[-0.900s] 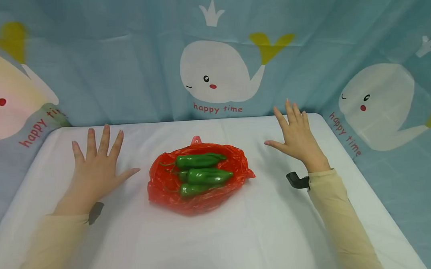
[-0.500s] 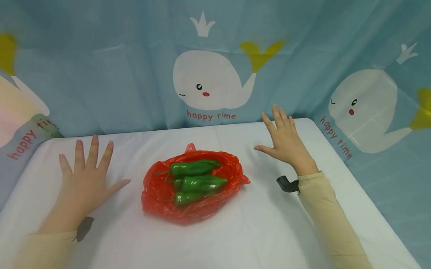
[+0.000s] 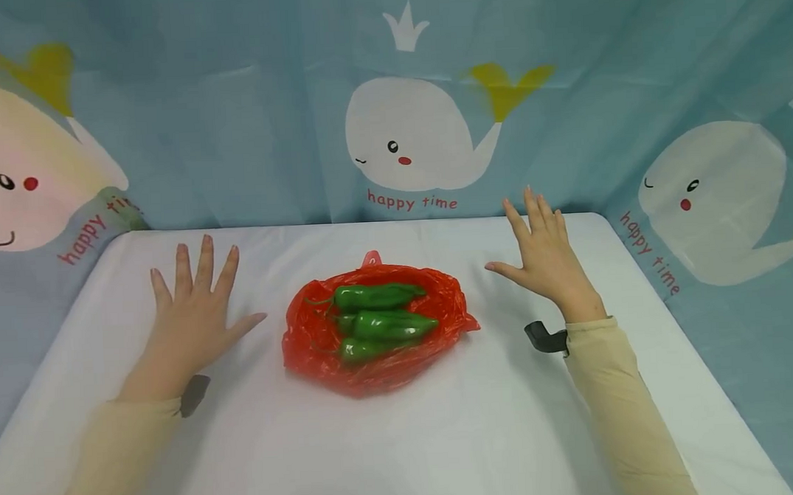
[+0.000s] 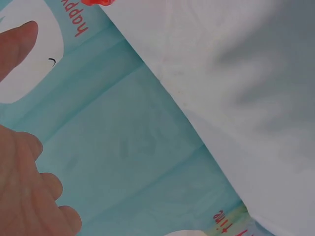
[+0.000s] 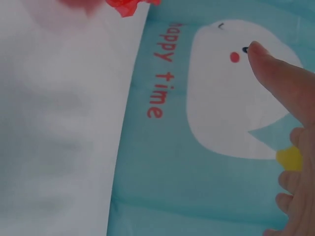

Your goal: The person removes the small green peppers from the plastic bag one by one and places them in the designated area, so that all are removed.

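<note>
A red plastic bag (image 3: 369, 380) lies with its mouth spread wide near the middle of the table in the head view. Several glossy green peppers (image 3: 395, 325) rest inside it, side by side, stems to the left. To the left of the bag my left hand (image 3: 190, 327) is held out, fingers spread and holding nothing. My right hand (image 3: 549, 267) is on the other side, also spread and bare. Neither touches the bag. Shadows under both suggest they are raised above the table. Each wrist view shows part of a hand and a bit of red bag (image 5: 129, 6).
The white table (image 3: 405, 446) has its far edge against a blue curtain (image 3: 232, 136) printed with whales. More curtain hangs along both sides. A dark strap piece (image 3: 546, 337) sticks out from the right wrist, and a similar one (image 3: 195, 395) from the left.
The head view swings left and down, then back, shifting everything in the picture. The right hand is slightly closer to the bag. Both hands stay spread, and the bag and peppers stay put.
</note>
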Motion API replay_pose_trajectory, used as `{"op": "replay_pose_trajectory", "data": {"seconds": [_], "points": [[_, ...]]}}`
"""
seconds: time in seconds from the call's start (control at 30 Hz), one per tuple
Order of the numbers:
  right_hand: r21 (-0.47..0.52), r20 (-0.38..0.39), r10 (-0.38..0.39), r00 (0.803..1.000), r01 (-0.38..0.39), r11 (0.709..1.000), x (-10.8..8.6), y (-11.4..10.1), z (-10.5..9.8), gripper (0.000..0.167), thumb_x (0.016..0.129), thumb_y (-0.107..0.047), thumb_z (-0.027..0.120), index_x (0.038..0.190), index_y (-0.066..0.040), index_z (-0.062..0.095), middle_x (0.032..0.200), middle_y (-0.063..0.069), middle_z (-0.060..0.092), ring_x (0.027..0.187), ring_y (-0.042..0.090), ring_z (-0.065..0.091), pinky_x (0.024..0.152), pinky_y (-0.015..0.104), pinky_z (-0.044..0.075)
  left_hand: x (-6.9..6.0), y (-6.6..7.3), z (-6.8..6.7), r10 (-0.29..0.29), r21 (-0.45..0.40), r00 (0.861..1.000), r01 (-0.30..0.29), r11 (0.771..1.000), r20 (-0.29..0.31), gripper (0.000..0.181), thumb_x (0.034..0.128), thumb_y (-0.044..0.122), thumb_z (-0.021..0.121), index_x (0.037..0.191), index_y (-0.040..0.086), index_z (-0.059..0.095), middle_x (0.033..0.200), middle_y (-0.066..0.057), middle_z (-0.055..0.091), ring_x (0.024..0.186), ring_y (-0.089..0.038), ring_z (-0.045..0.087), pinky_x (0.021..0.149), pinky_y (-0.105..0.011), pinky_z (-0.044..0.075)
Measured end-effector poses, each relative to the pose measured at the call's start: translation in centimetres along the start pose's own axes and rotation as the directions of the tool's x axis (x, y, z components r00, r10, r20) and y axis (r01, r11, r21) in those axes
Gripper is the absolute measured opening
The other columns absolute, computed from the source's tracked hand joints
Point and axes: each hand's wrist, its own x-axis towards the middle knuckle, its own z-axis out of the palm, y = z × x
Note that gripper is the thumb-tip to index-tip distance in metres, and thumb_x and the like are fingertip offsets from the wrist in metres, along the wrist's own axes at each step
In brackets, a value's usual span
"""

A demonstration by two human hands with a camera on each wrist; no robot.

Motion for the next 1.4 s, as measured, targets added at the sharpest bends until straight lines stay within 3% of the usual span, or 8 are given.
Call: {"op": "replay_pose_trajectory", "data": {"seconds": [0.2,0.47,0.8,1.03,1.17,1.4], "points": [[0.026,0.026,0.002,1.0,-0.003,1.0,-0.5,0.3,-0.1,0.101,0.08,-0.049,0.07,0.152,-0.007,0.013,0.156,0.021,-0.004,0.142,0.04,-0.002,0.112,0.061,0.001,0.3,0.8,0.0,0.005,-0.016,1.0,-0.005,1.0,0.013,0.099,0.0822,0.046,0.065,0.151,0.004,0.007,0.154,-0.022,-0.015,0.137,-0.047,-0.017,0.1,-0.072,-0.014],[0.039,0.004,-0.004,1.0,0.004,0.999,-0.3,0.5,-0.4,0.104,0.08,-0.047,0.072,0.152,-0.009,0.008,0.156,0.019,-0.007,0.142,0.037,-0.005,0.111,0.062,0.002,0.4,0.9,-0.4,-0.012,-0.003,1.0,0.012,1.0,0.02,0.099,0.0821,0.047,0.066,0.151,0.005,0.008,0.154,-0.02,-0.017,0.137,-0.043,-0.022,0.1,-0.068,-0.019],[-0.108,0.006,-0.036,0.999,0.036,0.993,-2.5,1.6,-0.7,0.1,0.077,-0.047,0.073,0.15,-0.004,0.02,0.156,0.021,-0.007,0.142,0.039,-0.006,0.11,0.064,-0.001,-0.2,0.5,-1.0,-0.053,0.14,0.998,0.05,0.989,0.017,0.098,0.0796,0.046,0.068,0.15,0.005,0.013,0.154,-0.022,-0.014,0.137,-0.042,-0.023,0.103,-0.066,-0.019],[-0.122,-0.072,-0.094,0.993,0.085,0.989,-2.2,1.9,-0.5,0.103,0.074,-0.042,0.078,0.15,-0.004,0.019,0.155,0.025,-0.004,0.141,0.042,-0.003,0.109,0.066,0.003,-0.2,0.5,-1.0,-0.068,0.068,0.996,0.064,0.996,0.053,0.1,0.0808,0.046,0.066,0.151,0.005,0.008,0.153,-0.02,-0.02,0.135,-0.043,-0.025,0.101,-0.066,-0.02],[-0.115,-0.04,-0.079,0.996,0.073,0.991,-2.0,1.8,-0.2,0.101,0.076,-0.045,0.075,0.15,-0.004,0.019,0.155,0.023,-0.007,0.142,0.04,-0.006,0.109,0.065,0.001,-0.6,0.3,-0.7,-0.084,0.041,0.994,0.081,0.996,0.071,0.099,0.0819,0.046,0.065,0.151,0.004,0.008,0.153,-0.021,-0.02,0.134,-0.041,-0.028,0.1,-0.067,-0.02],[-0.074,-0.001,-0.021,1.0,0.021,0.997,-3.0,1.9,0.4,0.101,0.077,-0.045,0.075,0.15,-0.003,0.018,0.155,0.019,-0.012,0.142,0.039,-0.007,0.109,0.066,0.0,-0.5,1.0,0.2,-0.054,0.0,0.995,0.054,0.999,0.086,0.099,0.0824,0.044,0.065,0.151,0.004,0.006,0.153,-0.021,-0.021,0.135,-0.044,-0.025,0.1,-0.069,-0.019]]}}
